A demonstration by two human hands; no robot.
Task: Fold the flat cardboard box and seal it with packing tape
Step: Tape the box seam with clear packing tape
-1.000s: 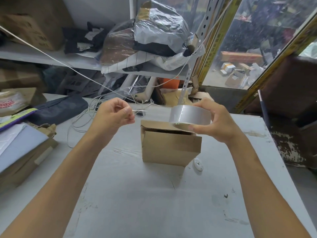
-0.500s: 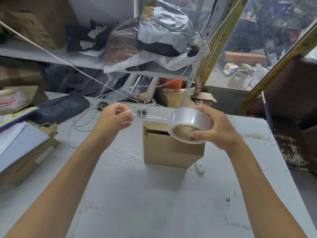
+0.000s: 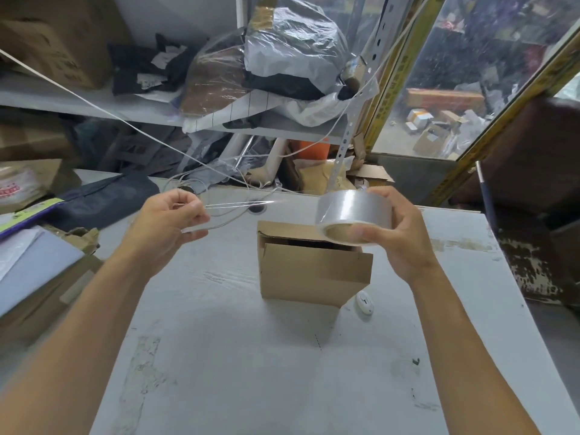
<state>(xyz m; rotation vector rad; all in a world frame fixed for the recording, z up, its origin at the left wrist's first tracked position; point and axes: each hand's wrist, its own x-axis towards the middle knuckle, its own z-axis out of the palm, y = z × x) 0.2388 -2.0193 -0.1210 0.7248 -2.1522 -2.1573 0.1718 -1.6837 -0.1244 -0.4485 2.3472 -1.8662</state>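
Gripping tape roll (image 3: 353,215) in right hand (image 3: 398,237), left hand (image 3: 169,218) pinching tape strip (image 3: 251,204), cardboard box (image 3: 310,268) unlabelled

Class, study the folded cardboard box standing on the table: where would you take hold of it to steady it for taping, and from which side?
Grip the cardboard box by its two upright side walls, coming from above and in front. The top flaps sit loose and slightly raised, so pressing there would shift them; the walls are flat and firm. Both hands are busy: the right hand holds the tape roll.
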